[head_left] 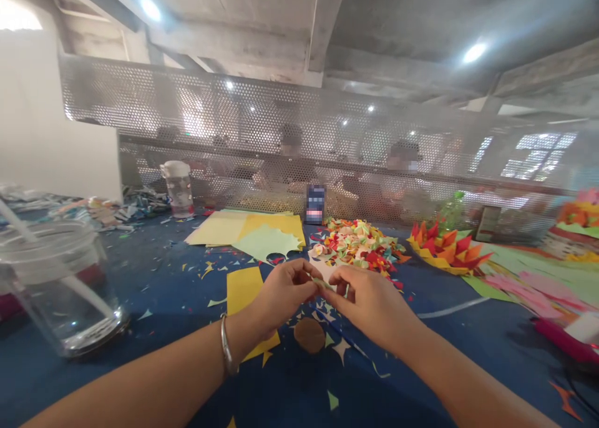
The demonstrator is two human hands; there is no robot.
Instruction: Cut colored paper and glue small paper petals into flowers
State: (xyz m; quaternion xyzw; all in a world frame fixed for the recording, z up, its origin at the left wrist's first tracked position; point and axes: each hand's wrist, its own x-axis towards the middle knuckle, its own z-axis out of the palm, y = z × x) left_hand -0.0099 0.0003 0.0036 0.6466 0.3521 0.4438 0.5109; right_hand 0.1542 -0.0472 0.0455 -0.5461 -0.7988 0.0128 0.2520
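Left hand [283, 291] and right hand [362, 297] — fingertips meet above blue table [163, 291], both pinching small pale-green paper strip [325, 284] between them. Silver bangle [227, 353] on left wrist. Yellow paper sheet [243, 291] flat under left hand; round brown disc [309, 335] below hands; coloured scraps scattered around. Heap of small folded paper pieces [360, 244] just beyond hands. Clear plastic cup with straw [60, 291] far left. Red-orange-yellow spiky paper piece [447, 244] right — perforated metal screen [327, 141] behind.
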